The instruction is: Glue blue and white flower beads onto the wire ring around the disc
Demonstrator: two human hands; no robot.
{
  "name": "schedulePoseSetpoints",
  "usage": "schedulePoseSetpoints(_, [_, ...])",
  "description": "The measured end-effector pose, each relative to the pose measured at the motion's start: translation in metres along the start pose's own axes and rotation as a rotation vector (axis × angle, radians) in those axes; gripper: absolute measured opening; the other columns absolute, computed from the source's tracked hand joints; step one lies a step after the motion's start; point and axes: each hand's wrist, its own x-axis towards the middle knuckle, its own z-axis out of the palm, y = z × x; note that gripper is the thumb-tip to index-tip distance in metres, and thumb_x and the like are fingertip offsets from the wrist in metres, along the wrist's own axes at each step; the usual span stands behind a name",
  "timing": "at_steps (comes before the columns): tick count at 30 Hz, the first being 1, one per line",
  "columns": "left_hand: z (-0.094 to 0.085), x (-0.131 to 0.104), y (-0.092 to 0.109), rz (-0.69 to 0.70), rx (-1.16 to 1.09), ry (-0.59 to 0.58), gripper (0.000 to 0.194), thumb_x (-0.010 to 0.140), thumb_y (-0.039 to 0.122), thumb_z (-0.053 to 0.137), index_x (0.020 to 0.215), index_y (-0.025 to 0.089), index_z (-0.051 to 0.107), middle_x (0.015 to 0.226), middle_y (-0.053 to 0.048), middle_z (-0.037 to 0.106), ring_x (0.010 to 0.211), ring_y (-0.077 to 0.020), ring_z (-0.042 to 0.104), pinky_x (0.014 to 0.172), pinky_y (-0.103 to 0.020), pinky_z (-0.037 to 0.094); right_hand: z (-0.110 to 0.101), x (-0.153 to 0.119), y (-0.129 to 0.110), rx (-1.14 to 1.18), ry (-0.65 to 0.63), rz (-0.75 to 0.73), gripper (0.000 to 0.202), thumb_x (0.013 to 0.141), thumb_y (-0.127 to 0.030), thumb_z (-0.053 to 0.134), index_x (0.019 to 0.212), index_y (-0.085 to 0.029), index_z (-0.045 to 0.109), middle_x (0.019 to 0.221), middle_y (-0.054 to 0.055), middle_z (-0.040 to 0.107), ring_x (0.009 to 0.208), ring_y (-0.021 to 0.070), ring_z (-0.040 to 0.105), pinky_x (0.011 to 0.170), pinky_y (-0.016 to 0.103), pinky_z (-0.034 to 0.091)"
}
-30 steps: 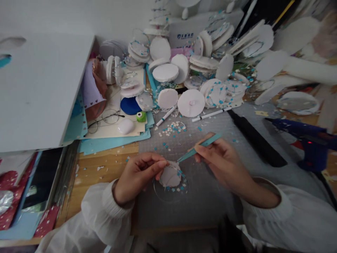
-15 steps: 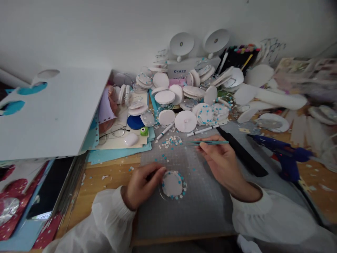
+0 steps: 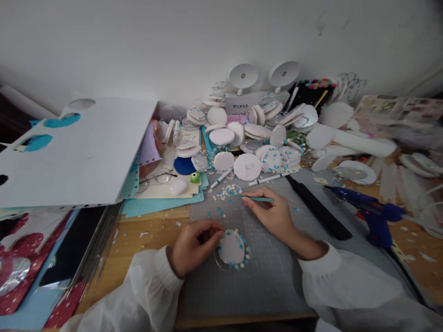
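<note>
Far left: smooth white board [image 3: 104, 161] with rounded cut-outs, partly covering blue paper sheets [image 3: 164, 207]. Left hand [image 3: 195, 246] pinches the edge of a round white disc [image 3: 231, 249], bordered by blue and white pieces, on the grey gridded mat [image 3: 263, 286]. Stacked white discs [image 3: 247, 167] crowd the rear. Right hand [image 3: 272, 214] grips slim teal tweezers [image 3: 261, 199], tips at loose pieces [image 3: 226, 191]. Beyond: long black bar [image 3: 321, 210], blue glue gun [image 3: 375, 211].

Left sleeve [image 3: 152, 281] white, loose, puffed; right sleeve [image 3: 346, 281] matching; cuffs [image 3: 321, 263] gathered, snug.
</note>
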Motion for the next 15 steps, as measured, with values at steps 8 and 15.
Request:
schedulePoseSetpoints(8, [-0.002, -0.001, 0.002, 0.036, 0.033, 0.028, 0.03, 0.089, 0.032, 0.049, 0.084, 0.011, 0.068, 0.061, -0.002, 0.058, 0.054, -0.0105, 0.046, 0.05, -0.021, 0.034, -0.001, 0.003, -0.002, -0.018, 0.01, -0.034, 0.006, 0.079, -0.024, 0.064, 0.079, -0.019, 0.066, 0.077, 0.004, 0.069, 0.074, 0.0165, 0.065, 0.066, 0.029, 0.052])
schedulePoseSetpoints(15, [-0.004, 0.001, 0.003, 0.016, -0.024, 0.201, 0.03, 0.088, 0.033, 0.05, 0.085, 0.01, 0.068, 0.071, -0.006, 0.065, 0.059, -0.0127, 0.052, 0.054, -0.022, 0.039, -0.012, -0.003, -0.029, 0.161, 0.088, -0.019, 0.005, 0.077, -0.016, 0.065, 0.076, -0.02, 0.063, 0.073, 0.001, 0.066, 0.063, 0.0124, 0.064, 0.056, 0.024, 0.053])
